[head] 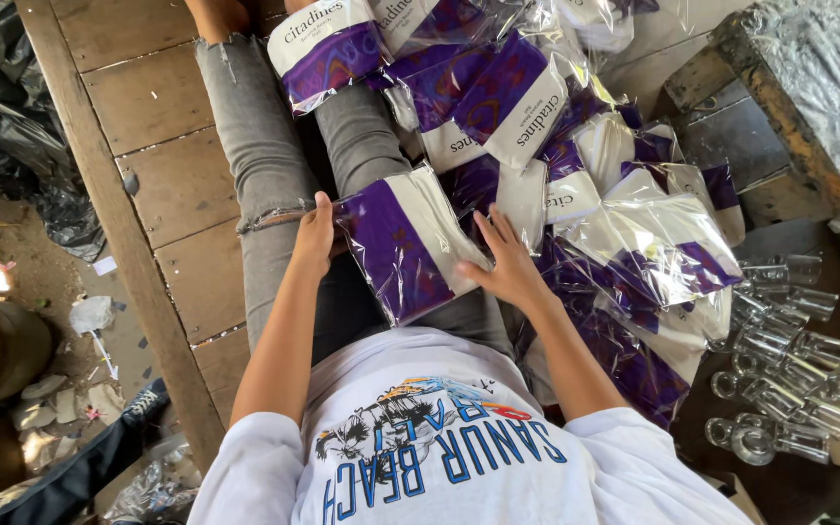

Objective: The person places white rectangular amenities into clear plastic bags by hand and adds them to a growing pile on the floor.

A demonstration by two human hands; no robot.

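Seated person viewed from above, legs stretched along a wooden plank platform (pixel 162 194). Landmark: the purple-and-white packet (pixel 405 243) resting across the lap, sealed in clear film.

Nearest the camera, the white printed T-shirt (pixel 439 457) fills the lower frame; both forearms extend from it toward the packet. The left hand (pixel 315 236) grips the packet's left edge, fingers curled over the film and thumb along the side, so the slippery wrapper cannot slide off the thigh. The right hand (pixel 507 261) lies spread and flat on the packet's right edge, fingers wide, pressing rather than pinching; it seems to steady or smooth the film. The packet sits tilted across the grey trousers (pixel 264 165), which serve as the working surface.

Right of the packet, level with it, a cluster of clear glass vessels (pixel 780 389) lies on a dark floor, kept apart from the soft goods, probably to avoid knocks.

Beyond the packet, a loose heap of identical packets (pixel 576 136) overlaps across the shins and platform, within arm's reach. Far right of the heap stands a block wrapped in clear plastic (pixel 809 87). Left of the packet, past the platform edge, bare ground holds litter (pixel 89 316).
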